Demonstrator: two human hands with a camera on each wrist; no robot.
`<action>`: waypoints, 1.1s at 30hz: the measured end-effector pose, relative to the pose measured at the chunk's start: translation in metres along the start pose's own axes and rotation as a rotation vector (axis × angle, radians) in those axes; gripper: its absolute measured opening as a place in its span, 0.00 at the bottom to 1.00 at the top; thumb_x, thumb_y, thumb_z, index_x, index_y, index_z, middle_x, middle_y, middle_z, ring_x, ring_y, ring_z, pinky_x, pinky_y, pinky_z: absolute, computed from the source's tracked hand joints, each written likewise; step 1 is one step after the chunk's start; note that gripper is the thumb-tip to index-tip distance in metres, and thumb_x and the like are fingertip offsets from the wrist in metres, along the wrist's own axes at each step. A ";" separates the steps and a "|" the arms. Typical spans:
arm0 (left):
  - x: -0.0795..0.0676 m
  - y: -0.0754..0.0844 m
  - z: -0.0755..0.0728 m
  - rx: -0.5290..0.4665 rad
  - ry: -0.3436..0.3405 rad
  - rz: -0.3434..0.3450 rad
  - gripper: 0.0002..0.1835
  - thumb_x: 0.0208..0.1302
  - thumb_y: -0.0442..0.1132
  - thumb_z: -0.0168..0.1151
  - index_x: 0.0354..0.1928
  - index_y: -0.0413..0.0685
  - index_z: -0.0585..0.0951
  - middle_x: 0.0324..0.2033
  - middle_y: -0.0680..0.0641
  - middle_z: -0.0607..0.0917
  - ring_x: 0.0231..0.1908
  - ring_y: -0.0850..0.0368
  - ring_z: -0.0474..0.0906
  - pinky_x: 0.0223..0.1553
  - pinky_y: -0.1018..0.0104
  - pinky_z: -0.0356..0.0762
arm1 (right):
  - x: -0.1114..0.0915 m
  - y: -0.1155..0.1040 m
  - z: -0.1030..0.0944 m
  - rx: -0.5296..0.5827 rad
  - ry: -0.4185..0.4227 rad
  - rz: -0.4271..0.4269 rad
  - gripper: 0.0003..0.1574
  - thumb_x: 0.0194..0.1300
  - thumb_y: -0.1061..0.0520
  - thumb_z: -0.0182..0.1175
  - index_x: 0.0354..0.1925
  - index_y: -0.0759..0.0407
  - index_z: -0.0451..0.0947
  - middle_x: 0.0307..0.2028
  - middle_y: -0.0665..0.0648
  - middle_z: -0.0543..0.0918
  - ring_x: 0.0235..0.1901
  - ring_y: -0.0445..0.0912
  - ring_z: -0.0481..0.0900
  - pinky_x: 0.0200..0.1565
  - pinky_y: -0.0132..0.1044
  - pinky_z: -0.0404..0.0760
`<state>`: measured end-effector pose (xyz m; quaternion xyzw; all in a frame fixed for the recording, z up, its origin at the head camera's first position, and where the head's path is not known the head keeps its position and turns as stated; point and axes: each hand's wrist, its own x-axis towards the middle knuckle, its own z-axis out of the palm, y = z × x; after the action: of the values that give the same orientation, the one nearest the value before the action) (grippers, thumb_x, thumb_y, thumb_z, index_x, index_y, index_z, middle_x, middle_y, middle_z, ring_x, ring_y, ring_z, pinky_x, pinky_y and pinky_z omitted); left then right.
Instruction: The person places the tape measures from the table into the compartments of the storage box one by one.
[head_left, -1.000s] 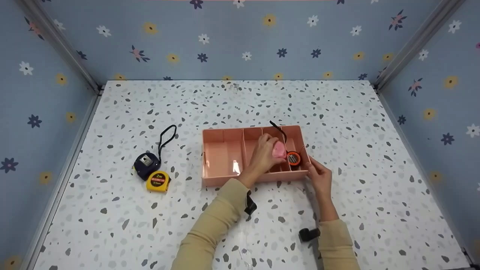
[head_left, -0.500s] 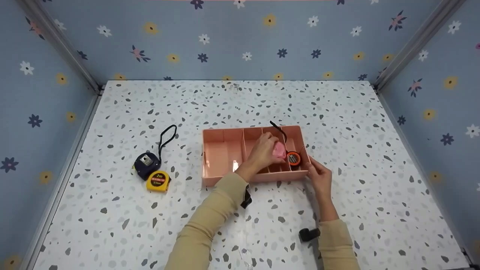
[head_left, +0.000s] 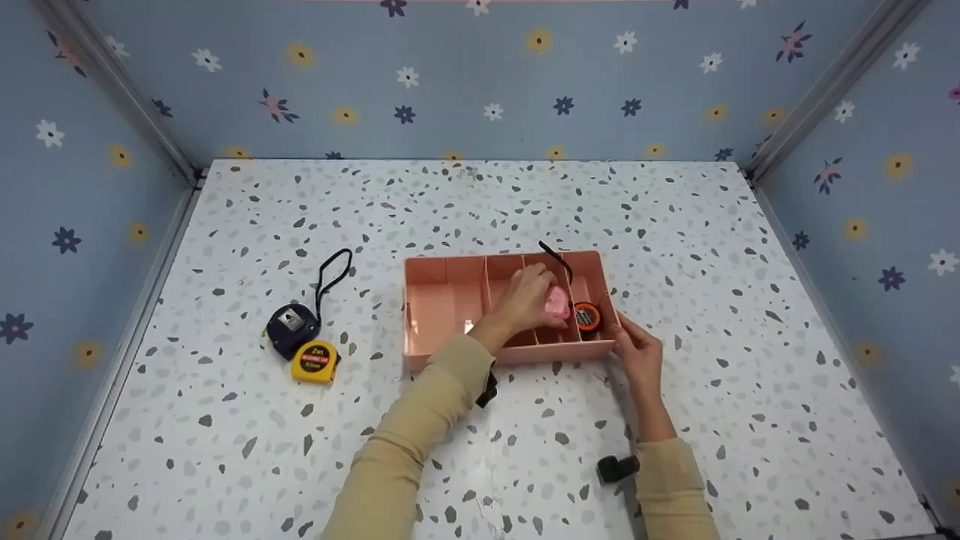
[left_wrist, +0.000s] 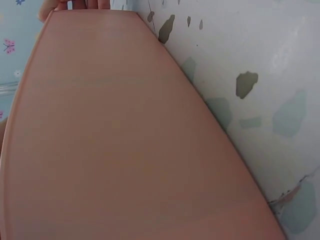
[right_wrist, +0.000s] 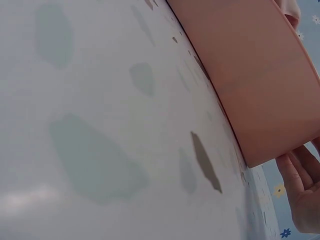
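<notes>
since a second ago, the left forearm has shifted slightly outward; the left hand keeps its fingers curled round a pink object at a narrow compartment of the box. the right hand touches the box's right end; whether it pinches, i cannot tell. between the hands sits an orange-and-black tape measure. well left of the left hand, a yellow tape measure touches a navy tape measure.

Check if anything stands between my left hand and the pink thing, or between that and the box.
Nothing visible does: your left hand grips the pink thing, which is over or in the box. A black strap crosses the back edge nearby without covering the pink thing. What lies underneath is hidden.
</notes>
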<state>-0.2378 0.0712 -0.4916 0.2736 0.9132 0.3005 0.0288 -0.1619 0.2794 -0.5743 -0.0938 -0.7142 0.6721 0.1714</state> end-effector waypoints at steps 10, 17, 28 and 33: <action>0.003 -0.002 0.002 0.113 -0.040 0.017 0.36 0.30 0.57 0.73 0.42 0.43 0.76 0.40 0.49 0.74 0.44 0.56 0.68 0.54 0.62 0.59 | 0.002 0.007 -0.001 -0.027 0.000 -0.003 0.45 0.42 0.32 0.63 0.49 0.63 0.76 0.45 0.62 0.79 0.37 0.43 0.79 0.32 0.31 0.79; 0.005 0.000 0.004 0.214 -0.045 0.033 0.31 0.31 0.58 0.73 0.36 0.45 0.77 0.34 0.51 0.74 0.40 0.57 0.69 0.48 0.64 0.61 | 0.004 0.009 -0.002 -0.030 0.017 0.027 0.39 0.46 0.37 0.64 0.49 0.62 0.76 0.46 0.64 0.77 0.38 0.45 0.79 0.33 0.31 0.79; 0.008 0.004 0.008 0.294 -0.099 -0.025 0.30 0.32 0.59 0.72 0.36 0.48 0.77 0.37 0.51 0.76 0.42 0.57 0.69 0.50 0.63 0.59 | 0.004 0.012 -0.002 -0.026 0.030 0.036 0.27 0.52 0.47 0.63 0.48 0.60 0.77 0.45 0.60 0.79 0.38 0.45 0.79 0.34 0.33 0.79; 0.008 0.006 0.008 0.322 -0.113 -0.041 0.28 0.35 0.57 0.71 0.38 0.49 0.77 0.40 0.51 0.77 0.44 0.57 0.69 0.51 0.64 0.59 | 0.005 0.012 -0.002 0.021 0.011 0.012 0.48 0.38 0.31 0.65 0.48 0.64 0.76 0.45 0.65 0.78 0.39 0.45 0.79 0.33 0.33 0.79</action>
<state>-0.2398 0.0839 -0.4942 0.2725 0.9518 0.1340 0.0420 -0.1667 0.2837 -0.5853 -0.0998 -0.7056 0.6801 0.1725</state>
